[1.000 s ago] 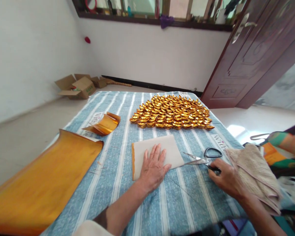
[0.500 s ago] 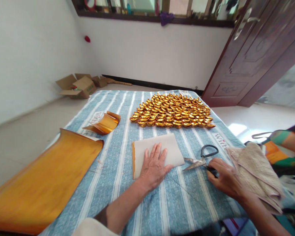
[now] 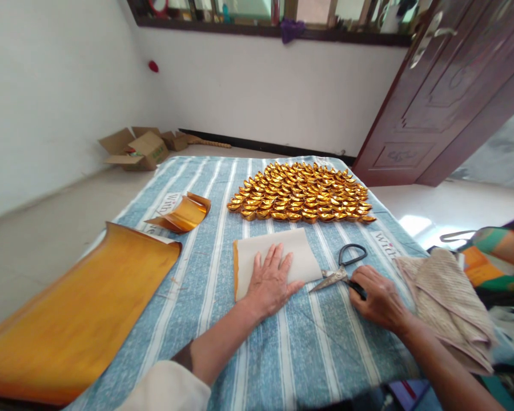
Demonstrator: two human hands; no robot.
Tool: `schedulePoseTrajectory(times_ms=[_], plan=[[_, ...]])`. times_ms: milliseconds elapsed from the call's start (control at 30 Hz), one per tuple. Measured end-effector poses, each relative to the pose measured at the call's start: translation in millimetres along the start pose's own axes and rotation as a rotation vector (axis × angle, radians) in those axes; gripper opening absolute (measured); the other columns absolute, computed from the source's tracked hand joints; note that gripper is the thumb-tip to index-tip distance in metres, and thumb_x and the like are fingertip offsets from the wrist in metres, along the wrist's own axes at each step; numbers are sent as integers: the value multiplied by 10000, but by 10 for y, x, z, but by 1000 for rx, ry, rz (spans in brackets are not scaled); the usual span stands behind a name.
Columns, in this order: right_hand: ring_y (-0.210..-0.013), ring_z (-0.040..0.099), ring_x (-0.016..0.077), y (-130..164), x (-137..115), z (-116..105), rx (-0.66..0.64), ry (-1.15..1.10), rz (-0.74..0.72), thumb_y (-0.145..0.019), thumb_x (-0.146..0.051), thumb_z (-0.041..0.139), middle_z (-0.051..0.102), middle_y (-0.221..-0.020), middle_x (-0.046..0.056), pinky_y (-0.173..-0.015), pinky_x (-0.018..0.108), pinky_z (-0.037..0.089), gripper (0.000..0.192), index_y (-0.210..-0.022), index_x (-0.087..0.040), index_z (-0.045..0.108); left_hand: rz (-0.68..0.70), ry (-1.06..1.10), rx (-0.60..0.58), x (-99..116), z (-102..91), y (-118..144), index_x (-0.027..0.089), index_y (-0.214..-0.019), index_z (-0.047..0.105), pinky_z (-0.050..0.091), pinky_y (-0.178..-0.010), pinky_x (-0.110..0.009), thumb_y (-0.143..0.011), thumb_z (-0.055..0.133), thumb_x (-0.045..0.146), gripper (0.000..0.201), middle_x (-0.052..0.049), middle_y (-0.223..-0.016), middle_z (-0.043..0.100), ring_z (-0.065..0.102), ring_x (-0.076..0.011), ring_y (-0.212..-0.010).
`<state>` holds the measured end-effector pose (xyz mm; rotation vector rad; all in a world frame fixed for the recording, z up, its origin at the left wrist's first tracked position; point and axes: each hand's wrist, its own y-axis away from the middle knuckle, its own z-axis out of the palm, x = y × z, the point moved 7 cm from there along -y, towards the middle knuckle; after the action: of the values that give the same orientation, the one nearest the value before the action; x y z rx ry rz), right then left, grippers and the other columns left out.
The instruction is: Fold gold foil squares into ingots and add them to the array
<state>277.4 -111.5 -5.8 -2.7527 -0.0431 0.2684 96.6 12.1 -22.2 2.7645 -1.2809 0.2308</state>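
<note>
The left hand (image 3: 272, 282) lies flat, palm down and fingers spread, on a folded sheet of pale paper (image 3: 274, 251) whose gold edge shows along its left side. It grips nothing and only presses the paper onto the blue-and-white striped cloth (image 3: 248, 354) that covers the table. Just to the right of the folded sheet, the right hand (image 3: 379, 299) is curled around the lower black handle of a pair of scissors (image 3: 340, 268); the other handle loop stands free above the fingers. The blades are slightly parted and their tips point at the sheet's lower right corner, very close to it or just touching.

Beyond the folded sheet, farther from the person, a dense patch of folded gold paper ingots (image 3: 302, 194) lies in rows. To the sheet's far left, a curled strip of gold foil (image 3: 182, 214) sits near the cloth's edge, and nearer the person on that side lies a large sheet of gold paper (image 3: 72, 319). To the right of the scissors, a beige woven cloth (image 3: 448, 302) lies bunched up.
</note>
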Motion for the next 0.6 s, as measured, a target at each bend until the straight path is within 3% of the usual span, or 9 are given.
schedulePoseTrajectory(times_ms=[333, 600], plan=[[-754, 504, 188, 4, -83, -13, 57, 9, -73, -813, -144, 483, 526, -730, 40, -700, 309, 424, 126, -704, -191, 523, -62, -1, -104, 6, -12, -32, 182, -1437, 338, 99, -1105, -599, -896, 405, 589, 680, -153, -1548, 156, 101, -301, -1428], [-713, 470, 184, -42, -121, 0, 83, 20, -124, -834, -161, 499, 504, -693, 36, -668, 316, 403, 179, -658, -197, 490, -58, -15, -93, -28, 55, -32, 212, -1462, 289, 71, -1119, -575, -894, 301, 655, 720, -122, -1560, 126, 61, -289, -1434]])
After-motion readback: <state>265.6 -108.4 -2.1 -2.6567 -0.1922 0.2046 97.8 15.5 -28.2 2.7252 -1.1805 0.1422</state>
